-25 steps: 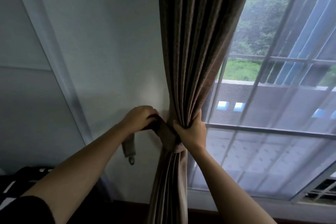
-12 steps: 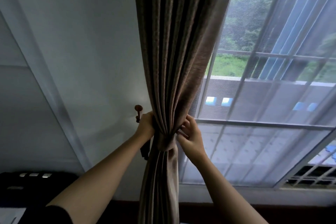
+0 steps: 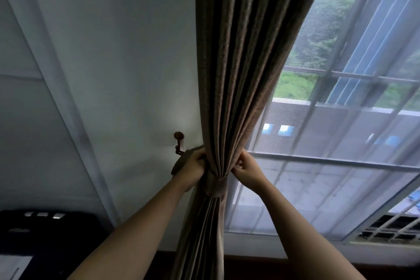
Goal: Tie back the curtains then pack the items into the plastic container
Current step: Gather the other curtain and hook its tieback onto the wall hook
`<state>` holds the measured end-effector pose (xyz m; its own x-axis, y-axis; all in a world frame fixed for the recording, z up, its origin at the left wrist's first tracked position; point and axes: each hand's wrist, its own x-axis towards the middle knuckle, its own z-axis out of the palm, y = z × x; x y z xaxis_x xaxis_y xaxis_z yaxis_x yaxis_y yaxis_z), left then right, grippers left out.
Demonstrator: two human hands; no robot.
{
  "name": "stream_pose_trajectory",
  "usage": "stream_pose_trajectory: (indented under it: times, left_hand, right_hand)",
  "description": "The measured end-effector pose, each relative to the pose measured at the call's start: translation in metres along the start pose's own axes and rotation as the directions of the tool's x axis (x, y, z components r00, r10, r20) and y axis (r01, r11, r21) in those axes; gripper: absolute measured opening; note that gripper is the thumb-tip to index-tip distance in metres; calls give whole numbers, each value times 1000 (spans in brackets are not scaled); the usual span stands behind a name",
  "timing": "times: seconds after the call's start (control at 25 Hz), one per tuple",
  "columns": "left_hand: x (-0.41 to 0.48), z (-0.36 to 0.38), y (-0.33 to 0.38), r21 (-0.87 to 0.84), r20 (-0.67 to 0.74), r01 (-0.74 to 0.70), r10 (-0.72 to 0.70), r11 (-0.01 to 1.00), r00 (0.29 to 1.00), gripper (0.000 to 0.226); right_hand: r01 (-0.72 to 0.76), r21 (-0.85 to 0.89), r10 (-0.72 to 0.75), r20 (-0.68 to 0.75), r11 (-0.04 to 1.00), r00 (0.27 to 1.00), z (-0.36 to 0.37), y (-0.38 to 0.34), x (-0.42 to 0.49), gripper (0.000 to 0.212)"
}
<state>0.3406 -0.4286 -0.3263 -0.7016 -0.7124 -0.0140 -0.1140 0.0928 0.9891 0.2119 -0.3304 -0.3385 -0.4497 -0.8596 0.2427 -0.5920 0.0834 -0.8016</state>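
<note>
The brown curtain (image 3: 229,102) hangs gathered, a tie-back band (image 3: 216,186) cinching it between both hands. The left hand (image 3: 191,170) grips the band beside the wall hook (image 3: 179,141); the right hand (image 3: 246,169) pinches the curtain's window-side edge.

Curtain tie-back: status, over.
Left hand gripping tie-back beside wall hook. Right hand pinching curtain folds. Band wraps curtain. Nothing obstructing.
</note>
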Motion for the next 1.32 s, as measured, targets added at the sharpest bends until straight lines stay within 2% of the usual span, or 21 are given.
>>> stream_pose_trajectory:
  times: [0.08,0.16,0.2,0.28,0.36,0.48,0.6,0.72,0.84,0.92,1.0,1.08,1.16,1.24,1.32]
  left_hand:
    - [-1,2,-9,-91,-23,-60,58,994,998,18]
    - [-1,1,-21,-115,-120,-105,91,988,989,13]
    - [-2,0,-26,-116,-157,-114,95,987,983,13]
    - [-7,-4,-31,-158,-142,-92,69,983,987,21]
    - [-7,-9,-35,-174,-62,-36,25,984,998,23]
    - [-4,-13,-34,-80,0,47,-48,996,999,23]
    - [-2,-12,-33,-29,14,61,-61,998,998,24]
    - [-3,-10,-32,-50,19,72,-71,996,997,26]
    - [-4,-10,-32,-124,37,84,-80,989,996,29]
    - [-3,-8,-32,-160,15,98,-97,982,995,30]
    - [-3,-6,-30,-144,9,119,-119,982,993,25]
    - [-5,-2,-23,-75,11,135,-134,988,991,19]
    - [-10,0,-16,29,2,112,-112,993,994,22]
    - [-19,-1,-18,72,-74,69,-63,995,995,25]
    - [-31,1,-28,37,-162,44,-37,998,986,15]
  right_hand:
    - [62,-231,-52,48,971,997,-4,2,8,25]
    - [57,-501,-9,97,864,995,-7,1,14,18]
    - [58,-589,-3,94,806,996,-8,2,15,16]
    - [67,-656,-24,75,752,997,-12,5,12,24]
    - [67,-666,-28,69,743,997,-16,12,6,40]
    - [113,-668,-19,148,736,989,-14,17,-1,38]
    - [22,-626,47,93,779,995,-21,24,-6,33]
    - [-56,-636,106,41,770,994,-33,37,-15,42]
    - [-61,-565,122,71,823,990,-44,40,-22,49]
    - [-64,-546,152,118,836,981,-51,39,-23,47]
    - [-54,-594,200,182,803,963,-51,42,-24,43]
    - [-76,-638,274,218,766,937,-49,50,-26,36]
    - [-107,-607,316,248,788,916,-50,53,-31,30]
    - [-136,-549,325,263,825,909,-54,49,-40,24]
    - [-119,-521,306,289,845,907,-54,42,-55,17]
